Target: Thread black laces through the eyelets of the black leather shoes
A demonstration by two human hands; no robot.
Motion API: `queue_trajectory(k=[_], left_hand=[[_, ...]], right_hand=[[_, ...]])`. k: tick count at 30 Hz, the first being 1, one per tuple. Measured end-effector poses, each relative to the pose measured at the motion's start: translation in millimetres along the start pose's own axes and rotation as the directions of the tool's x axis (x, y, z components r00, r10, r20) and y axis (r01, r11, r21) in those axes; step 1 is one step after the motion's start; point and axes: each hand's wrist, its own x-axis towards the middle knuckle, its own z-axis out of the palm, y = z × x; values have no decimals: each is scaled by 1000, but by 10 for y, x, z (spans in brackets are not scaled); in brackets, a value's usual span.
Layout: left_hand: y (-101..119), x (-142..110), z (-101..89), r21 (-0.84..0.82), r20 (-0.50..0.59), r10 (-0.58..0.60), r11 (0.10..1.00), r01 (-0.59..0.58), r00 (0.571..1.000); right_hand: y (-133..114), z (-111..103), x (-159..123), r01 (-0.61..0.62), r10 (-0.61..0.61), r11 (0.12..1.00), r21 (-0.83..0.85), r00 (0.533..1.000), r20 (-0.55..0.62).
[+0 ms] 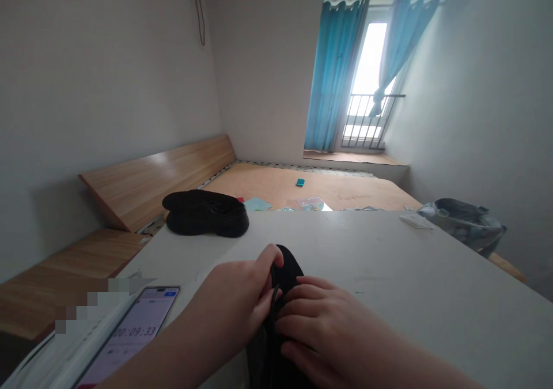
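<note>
The left hand (244, 285) is closed on a black item (288, 267) at the near middle of the white table (380, 262), its fingers curled over the left edge close to the rounded far tip and the thumb pressed in lower down. The right hand (322, 314) grips the same piece from the right side, its fingers bent close together across the dark surface and the thumb tucked in on the near side. A thin black edge or cord runs between the two hands; they cover so much that the item's full shape cannot be told. Farther off to the left, a black shoe (207, 215) sits near the table's far edge, well apart from both hands. A phone (133, 331) lies near left, beside the left forearm.
</note>
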Motion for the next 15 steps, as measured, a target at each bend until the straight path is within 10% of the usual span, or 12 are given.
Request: queue_trajectory(k=[8,15], left_hand=[[10,-48,-6,8,81,233,972,-235,969],[51,-26,12,51,129,168,983,-175,977]], right_hand=[[-5,-150,-84,16,-26,998,-59,984,-178],[-57,-76,-479,69,-75,997,-29,908,-412]])
